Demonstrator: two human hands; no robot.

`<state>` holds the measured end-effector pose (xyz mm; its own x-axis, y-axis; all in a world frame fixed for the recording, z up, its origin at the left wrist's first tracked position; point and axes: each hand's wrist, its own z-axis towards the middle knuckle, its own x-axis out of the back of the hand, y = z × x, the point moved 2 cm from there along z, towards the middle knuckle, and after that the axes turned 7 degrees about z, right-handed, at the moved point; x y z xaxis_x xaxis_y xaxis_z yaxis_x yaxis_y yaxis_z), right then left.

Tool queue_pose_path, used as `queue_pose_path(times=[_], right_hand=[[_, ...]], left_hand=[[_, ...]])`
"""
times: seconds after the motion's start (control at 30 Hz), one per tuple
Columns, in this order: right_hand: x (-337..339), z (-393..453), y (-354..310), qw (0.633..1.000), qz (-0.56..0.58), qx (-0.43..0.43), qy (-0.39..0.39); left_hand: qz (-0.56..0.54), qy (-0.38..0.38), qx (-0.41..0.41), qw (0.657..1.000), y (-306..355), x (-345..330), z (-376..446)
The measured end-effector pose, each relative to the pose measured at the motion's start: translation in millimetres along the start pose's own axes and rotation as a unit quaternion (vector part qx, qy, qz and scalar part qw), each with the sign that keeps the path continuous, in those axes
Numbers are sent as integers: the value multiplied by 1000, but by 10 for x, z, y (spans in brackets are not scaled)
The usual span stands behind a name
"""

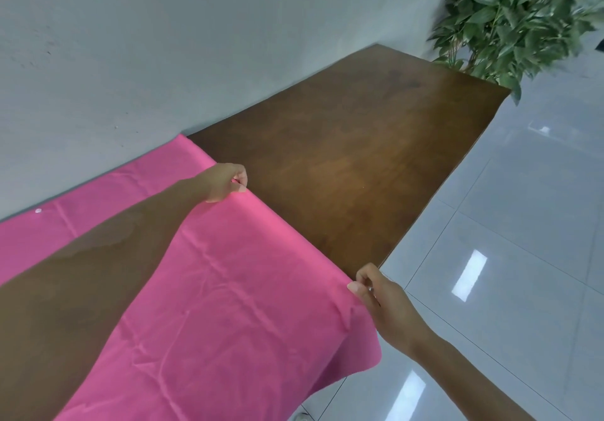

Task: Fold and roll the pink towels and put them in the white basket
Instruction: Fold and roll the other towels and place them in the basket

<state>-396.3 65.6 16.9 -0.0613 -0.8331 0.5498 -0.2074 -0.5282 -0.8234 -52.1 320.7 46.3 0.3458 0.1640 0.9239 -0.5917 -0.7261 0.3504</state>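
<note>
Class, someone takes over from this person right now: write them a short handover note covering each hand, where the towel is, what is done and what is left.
Left hand: pinching the far corner of the pink towel.
Right hand: pinching the near corner on the same edge.
Towel: spread on the wooden table, near side hanging over the table's edge.
Done: towel laid out; no fold visible.
Left: fold, roll, put it in the white basket, which is out of view.

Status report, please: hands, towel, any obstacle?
Left hand and right hand each pinch the towel along one edge. Towel spread on table. Basket not in view. No obstacle seen.
</note>
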Motion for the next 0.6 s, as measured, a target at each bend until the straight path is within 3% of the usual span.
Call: queue_pose_path(times=[0.2,0.33,0.6], right_hand=[[-165,-210,-72,998,-22,1,52],[-304,-470,-167,996,23,12,81],[-684,-1113,-704,991,19,46,121]], left_hand=[[-2,45,3,999,-35,229,-367],[3,68,4,998,-59,389,-732],[18,81,3,997,-191,690,-1632]])
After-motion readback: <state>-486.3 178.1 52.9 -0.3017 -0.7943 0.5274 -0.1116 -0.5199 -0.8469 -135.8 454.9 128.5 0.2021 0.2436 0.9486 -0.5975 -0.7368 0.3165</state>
